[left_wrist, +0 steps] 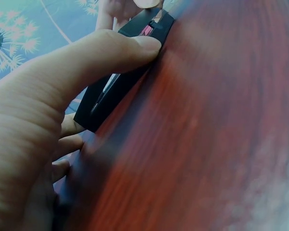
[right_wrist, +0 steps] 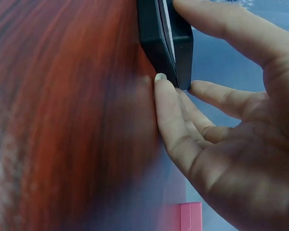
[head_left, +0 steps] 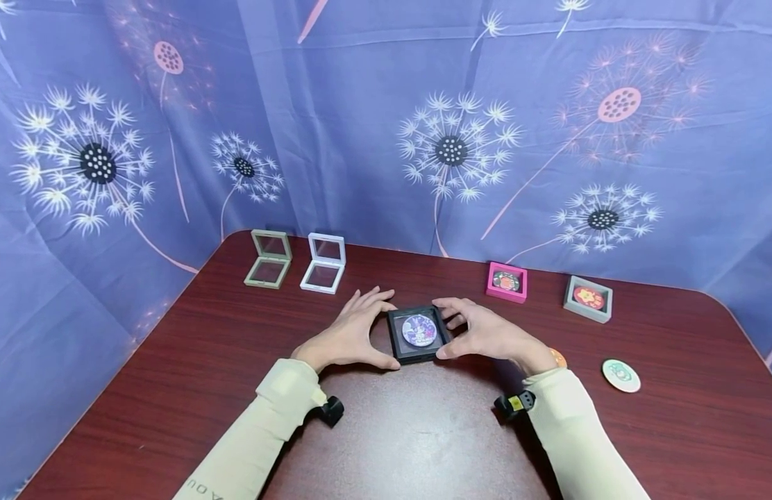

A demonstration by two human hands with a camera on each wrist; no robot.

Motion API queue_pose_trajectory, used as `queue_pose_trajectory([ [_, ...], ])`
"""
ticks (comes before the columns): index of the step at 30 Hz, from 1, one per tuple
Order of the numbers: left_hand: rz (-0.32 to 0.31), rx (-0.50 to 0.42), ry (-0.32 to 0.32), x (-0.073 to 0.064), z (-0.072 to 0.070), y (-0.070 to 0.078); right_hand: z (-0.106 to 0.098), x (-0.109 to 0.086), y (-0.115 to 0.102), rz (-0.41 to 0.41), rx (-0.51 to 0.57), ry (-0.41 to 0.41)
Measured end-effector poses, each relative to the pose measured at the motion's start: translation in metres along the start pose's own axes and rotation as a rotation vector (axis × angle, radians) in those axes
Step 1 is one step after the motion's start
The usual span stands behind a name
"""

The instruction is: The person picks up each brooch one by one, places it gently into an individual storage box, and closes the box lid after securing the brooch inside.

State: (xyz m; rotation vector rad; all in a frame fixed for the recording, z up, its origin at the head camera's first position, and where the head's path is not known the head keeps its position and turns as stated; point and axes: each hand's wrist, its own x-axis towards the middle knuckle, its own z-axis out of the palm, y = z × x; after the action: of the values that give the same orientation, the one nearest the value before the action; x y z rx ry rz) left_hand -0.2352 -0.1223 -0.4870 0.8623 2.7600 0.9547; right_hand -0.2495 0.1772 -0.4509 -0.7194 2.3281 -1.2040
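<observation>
A square black display case (head_left: 417, 358) with a clear window lies on the table in front of me. Inside it shows a round purple-and-white badge (head_left: 419, 330). My left hand (head_left: 355, 332) grips the case's left side, thumb at the front corner and index finger at the back one. On the opposite side my right hand (head_left: 486, 335) holds it the same way, thumb in front and fingers behind. In the right wrist view a narrow gap runs between the two halves of the case (right_wrist: 159, 50). The left thumb (left_wrist: 120, 50) presses along its edge in the left wrist view.
Open green (head_left: 271, 260) and white (head_left: 327, 262) cases stand at the back left. Pink (head_left: 507, 296) and grey (head_left: 586, 312) cases with badges lie at the back right. A white-and-green badge (head_left: 621, 376) lies right; an orange badge (head_left: 557, 357) is partly behind my right wrist.
</observation>
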Motion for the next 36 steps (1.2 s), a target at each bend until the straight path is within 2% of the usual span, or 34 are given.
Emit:
queue_pose_trajectory([
  [8,-0.019,-0.011,-0.003,0.0000,-0.0001,0.0003,0.0020,0.0005,-0.0033,0.006,-0.012,0.008],
  [26,-0.018,-0.010,0.003,-0.0007,-0.0006,0.0025,0.0038,0.0010,-0.0051,-0.004,-0.040,0.026],
  [36,0.003,0.007,0.015,-0.0013,-0.0003,0.0036,0.0051,0.0005,-0.0074,0.007,-0.069,0.027],
])
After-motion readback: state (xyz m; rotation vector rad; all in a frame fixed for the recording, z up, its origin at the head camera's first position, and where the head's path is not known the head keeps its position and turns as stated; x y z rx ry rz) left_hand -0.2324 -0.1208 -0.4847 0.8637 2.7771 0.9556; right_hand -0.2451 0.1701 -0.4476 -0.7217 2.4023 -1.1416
